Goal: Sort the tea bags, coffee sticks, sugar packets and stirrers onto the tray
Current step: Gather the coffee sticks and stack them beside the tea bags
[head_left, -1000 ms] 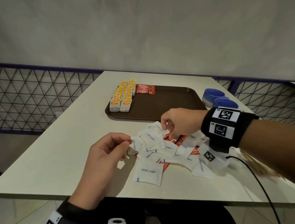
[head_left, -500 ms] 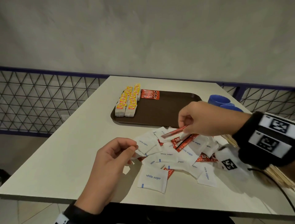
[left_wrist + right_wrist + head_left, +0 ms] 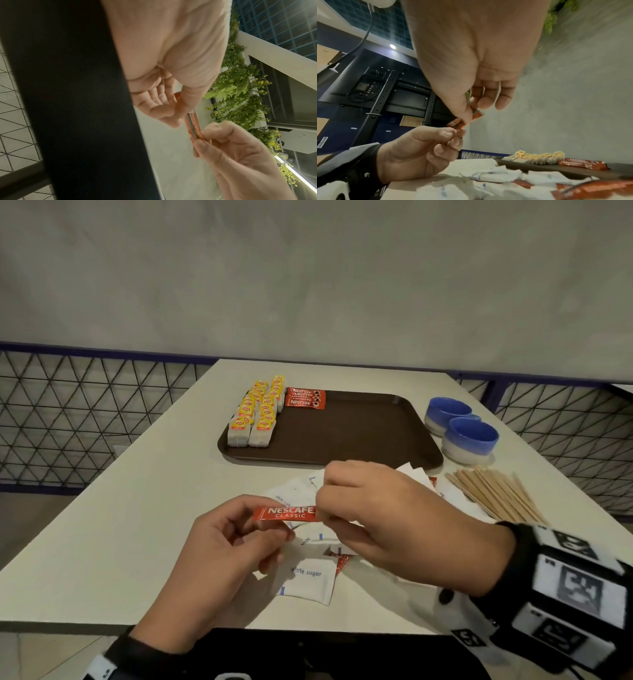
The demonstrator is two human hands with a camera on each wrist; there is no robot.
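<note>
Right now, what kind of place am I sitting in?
Probably a café or office pantry corner, though that is a guess: a brown serving tray on a white table, two blue ceramic cups beside it, a wire-mesh railing, and fern-like greenery nearby.

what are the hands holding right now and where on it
One red coffee stick, held level above the sugar packets. The left hand pinches its left end and the right hand pinches its right end, each between thumb and fingertips.
</note>
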